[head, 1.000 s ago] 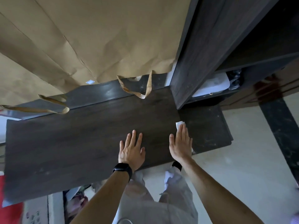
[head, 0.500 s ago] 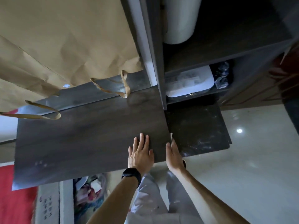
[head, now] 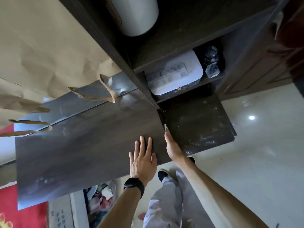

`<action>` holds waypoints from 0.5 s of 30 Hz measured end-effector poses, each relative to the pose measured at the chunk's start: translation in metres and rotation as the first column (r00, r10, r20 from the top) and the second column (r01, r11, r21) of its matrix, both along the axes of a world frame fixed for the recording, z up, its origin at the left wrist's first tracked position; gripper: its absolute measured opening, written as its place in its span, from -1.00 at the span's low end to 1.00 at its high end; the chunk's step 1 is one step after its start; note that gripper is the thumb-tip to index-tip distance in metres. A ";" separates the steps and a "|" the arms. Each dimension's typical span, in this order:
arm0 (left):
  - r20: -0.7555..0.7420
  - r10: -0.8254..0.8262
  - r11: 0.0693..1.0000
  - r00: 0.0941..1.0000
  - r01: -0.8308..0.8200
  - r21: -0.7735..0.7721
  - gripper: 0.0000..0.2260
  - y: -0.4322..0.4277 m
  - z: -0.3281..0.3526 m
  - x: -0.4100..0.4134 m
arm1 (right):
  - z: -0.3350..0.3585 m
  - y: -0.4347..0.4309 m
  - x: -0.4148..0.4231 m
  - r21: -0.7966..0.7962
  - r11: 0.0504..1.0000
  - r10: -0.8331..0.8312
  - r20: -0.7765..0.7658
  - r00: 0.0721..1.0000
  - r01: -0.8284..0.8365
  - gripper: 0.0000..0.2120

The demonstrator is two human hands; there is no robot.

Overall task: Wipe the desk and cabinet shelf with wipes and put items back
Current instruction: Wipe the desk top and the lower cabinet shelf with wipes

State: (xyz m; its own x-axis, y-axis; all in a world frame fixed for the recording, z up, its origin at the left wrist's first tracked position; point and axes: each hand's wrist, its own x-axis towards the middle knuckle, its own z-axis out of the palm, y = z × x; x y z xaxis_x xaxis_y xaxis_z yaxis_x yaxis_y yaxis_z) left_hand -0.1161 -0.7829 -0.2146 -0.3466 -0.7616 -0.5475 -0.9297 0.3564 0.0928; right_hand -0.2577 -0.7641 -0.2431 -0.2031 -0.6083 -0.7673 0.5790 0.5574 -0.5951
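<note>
While the right hand (head: 172, 145) stands edge-on against the seam where the brown counter (head: 85, 145) meets the darker slab (head: 197, 122), its grip is hard to read: a white wipe (head: 165, 127) pokes out just past the fingertips, so the fingers look to be pressing or pinching it into the seam, though whether they are closed round it I cannot tell. The left hand (head: 142, 160) lies flat and open on the counter just beside it, holding nothing, with a black watch (head: 134, 185) on the wrist.

Beyond the hands, the dark slab is speckled with pale dust and crumbs, thickest along its near edge and at the seam, while the brown top looks largely clean. Above the slab, the cabinet shelf (head: 181, 94) holds a white box (head: 174, 74) and a dark glass bottle (head: 211, 63); a white cylinder (head: 136, 15) stands on the shelf above. Brown paper bags (head: 49, 46) sit at the back of the counter.

The step in hand looks to be clearing the seam before the dusty slab. Next, the wipe probably needs to be laid flat under the palm and swept across the slab toward one edge, gathering the grit rather than spreading it.
</note>
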 end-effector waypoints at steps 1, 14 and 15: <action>-0.009 0.016 1.000 1.000 -0.016 -0.002 -0.46 0.002 -0.002 -0.001 | -0.009 0.012 0.007 -0.004 1.000 0.018 -0.022 1.000 -0.018 -0.49; -0.117 0.090 0.993 0.989 -0.098 -0.067 -0.47 0.013 -0.019 0.002 | 0.017 0.016 0.006 -0.079 0.995 0.052 -0.134 0.990 -0.063 -0.43; -0.129 0.091 0.992 0.987 -0.102 -0.080 -0.47 0.015 -0.021 0.002 | 0.015 0.022 0.009 -0.109 0.993 0.035 -0.148 0.988 -0.052 -0.49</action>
